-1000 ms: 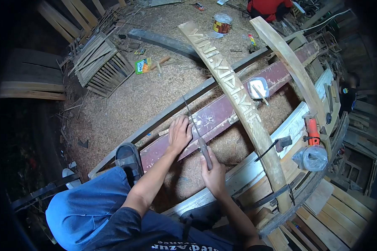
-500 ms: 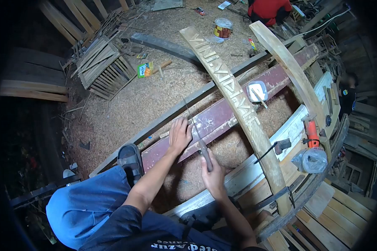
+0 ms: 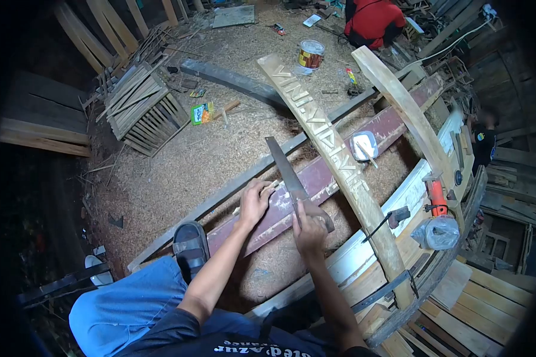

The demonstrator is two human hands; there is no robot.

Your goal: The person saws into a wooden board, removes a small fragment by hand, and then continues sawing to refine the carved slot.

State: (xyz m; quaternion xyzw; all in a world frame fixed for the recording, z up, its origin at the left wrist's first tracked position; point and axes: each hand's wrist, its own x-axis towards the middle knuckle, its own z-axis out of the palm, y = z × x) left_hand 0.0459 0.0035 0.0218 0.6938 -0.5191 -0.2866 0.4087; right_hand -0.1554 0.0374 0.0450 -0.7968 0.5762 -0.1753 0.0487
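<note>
two bare hands over a maroon plank (image 3: 315,181). right hand (image 3: 309,229) has its grip closed round the handle of a handsaw (image 3: 287,172), blade turned broad side up, slanting over the plank, tip near the long grey beam (image 3: 223,202). left hand (image 3: 254,205), just beside the blade, has a narrow grip, fingertips pinching what looks like a small wood strip (image 3: 272,185); mostly hidden, exact hold unclear.

saw: likely light, blade thin, stiff edge-on but springy if bent sideways; toothed edge sharp, so best taken by the handle, not the blade. strip: probably very light, dry, could snap or slip when pinched; best held at the end away from the teeth.

curved board (image 3: 324,134) with raised wood strips crosses over the plank, beyond the saw; looks heavy, stiff, strips maybe easy to knock off, so best held by the bare ends. open tub (image 3: 364,144) of white stuff, stick in it, sits beside the board on the plank; contents could spill if tilted.
</note>
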